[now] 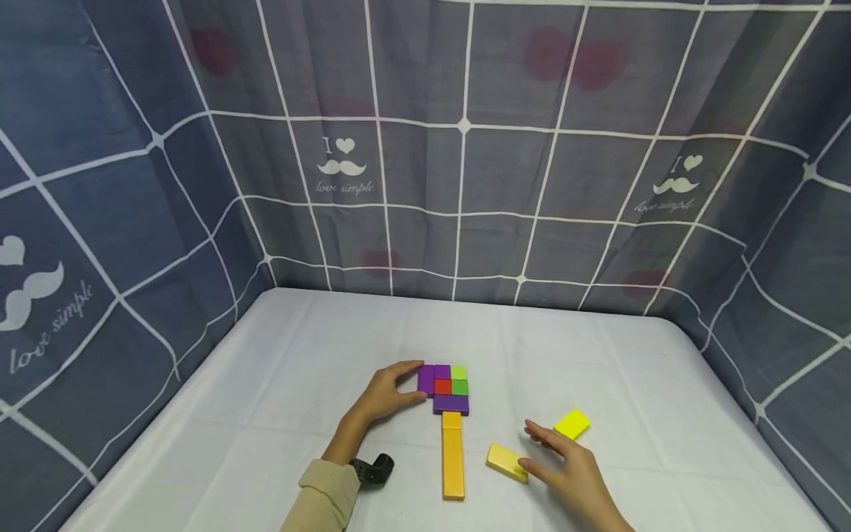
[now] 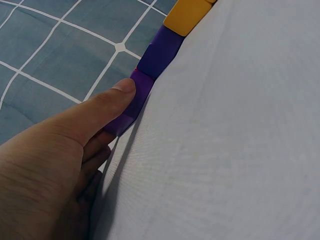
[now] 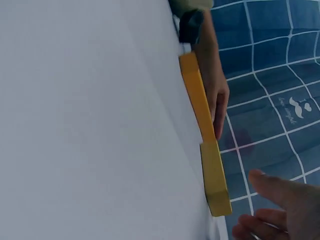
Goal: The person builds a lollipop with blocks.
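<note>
My left hand point(image 1: 385, 395) is at the left side of a flat group of coloured blocks, its thumb and fingers pinching the upright purple block point(image 1: 426, 380). In the left wrist view the thumb lies against that purple block point(image 2: 132, 102), with the other fingers partly hidden behind. The group also has a red block point(image 1: 442, 386), a green block point(image 1: 459, 387) and a lower purple block point(image 1: 450, 404). A long orange block point(image 1: 453, 469) extends below it. My right hand point(image 1: 568, 467) hovers with loosely spread fingers, its thumb near the right end of a pale yellow block point(image 1: 505, 462).
A bright yellow block point(image 1: 572, 424) lies just beyond the right hand's fingers. The white cloth point(image 1: 266, 458) covers the table, and a grey checked curtain point(image 1: 425, 170) encloses its back and sides. A black band point(image 1: 374, 471) sits on the left wrist.
</note>
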Available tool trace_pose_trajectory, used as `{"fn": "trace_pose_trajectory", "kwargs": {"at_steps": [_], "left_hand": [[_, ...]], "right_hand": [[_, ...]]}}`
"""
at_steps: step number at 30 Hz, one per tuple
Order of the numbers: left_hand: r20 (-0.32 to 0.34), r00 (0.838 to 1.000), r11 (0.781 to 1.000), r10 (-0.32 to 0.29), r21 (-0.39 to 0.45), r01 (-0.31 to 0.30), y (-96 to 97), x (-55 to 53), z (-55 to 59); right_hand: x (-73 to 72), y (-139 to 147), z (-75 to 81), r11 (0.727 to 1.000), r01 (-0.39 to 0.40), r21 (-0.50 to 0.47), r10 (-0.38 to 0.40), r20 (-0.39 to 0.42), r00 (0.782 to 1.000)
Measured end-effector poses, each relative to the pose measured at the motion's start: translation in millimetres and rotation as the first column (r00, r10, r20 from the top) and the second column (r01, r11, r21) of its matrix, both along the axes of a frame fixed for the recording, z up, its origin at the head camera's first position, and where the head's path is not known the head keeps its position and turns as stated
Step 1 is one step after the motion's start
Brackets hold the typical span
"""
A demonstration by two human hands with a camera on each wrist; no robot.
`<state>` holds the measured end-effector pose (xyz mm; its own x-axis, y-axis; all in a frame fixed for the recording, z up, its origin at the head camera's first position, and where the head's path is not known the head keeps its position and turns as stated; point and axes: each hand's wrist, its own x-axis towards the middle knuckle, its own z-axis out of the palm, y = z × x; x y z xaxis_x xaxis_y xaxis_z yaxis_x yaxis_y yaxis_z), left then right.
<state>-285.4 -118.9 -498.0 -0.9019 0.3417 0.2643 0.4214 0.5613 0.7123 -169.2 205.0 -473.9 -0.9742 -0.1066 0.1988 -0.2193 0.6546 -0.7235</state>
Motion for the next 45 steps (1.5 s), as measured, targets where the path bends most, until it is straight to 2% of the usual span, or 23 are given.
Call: {"fn": "trace_pose_trajectory", "kwargs": {"at_steps": [3, 7, 13, 16, 27, 33, 36, 41, 43, 45], "left_hand": [[-0.005, 1.0, 1.0, 0.0, -0.009, 0.0, 1.0, -0.1, -0.7], [-0.011, 1.0, 1.0, 0.008, -0.01, -0.008, 1.5, -0.4, -1.4], [0.005, 1.0, 1.0, 0.006, -0.007, -0.006, 1.4, -0.3, -1.6], [-0.001, 1.0, 1.0, 0.005, -0.003, -0.005, 1.2, -0.5, -1.4], [0.01, 1.0, 1.0, 0.008, 0.002, -0.008, 1.4, 0.6, -0.9], [0.006, 1.0, 1.0, 0.009, 0.004, -0.009, 1.7, 0.8, -1.3], [0.001, 1.0, 1.0, 0.005, 0.006, -0.005, 1.6, 0.3, -1.4], [-0.001, 1.0, 1.0, 0.006, 0.002, -0.006, 1.4, -0.3, -2.0], [-0.001, 1.0, 1.0, 0.008, -0.001, -0.008, 1.3, 0.0, -2.1], [-0.005, 1.0, 1.0, 0.007, -0.004, -0.007, 1.2, 0.2, -2.4]], "right_hand": [[6.6, 1, -8.4, 1.0, 0.021, -0.012, -0.019, 0.101, 0.995], [10.3, 1, -14.5, 1.0, 0.024, -0.007, -0.023, 0.136, 0.991], [12.0, -2, -17.3, 0.995, -0.017, 0.098, 0.013, 0.044, 0.999], [11.4, -3, -18.1, 0.992, -0.029, 0.12, 0.028, 0.011, 1.0], [12.0, -1, -12.4, 0.991, -0.046, 0.127, 0.046, 0.002, 0.999], [13.3, 4, -3.8, 0.983, -0.084, 0.164, 0.1, -0.089, 0.991], [12.4, 6, 1.7, 0.98, -0.084, 0.18, 0.115, -0.168, 0.979], [4.1, 12, 12.2, 0.974, -0.102, 0.201, 0.168, -0.35, 0.922], [-0.6, 13, 17.0, 0.973, -0.112, 0.202, 0.184, -0.382, 0.906], [-5.3, 13, 22.0, 0.973, -0.116, 0.198, 0.186, -0.386, 0.904]]}}
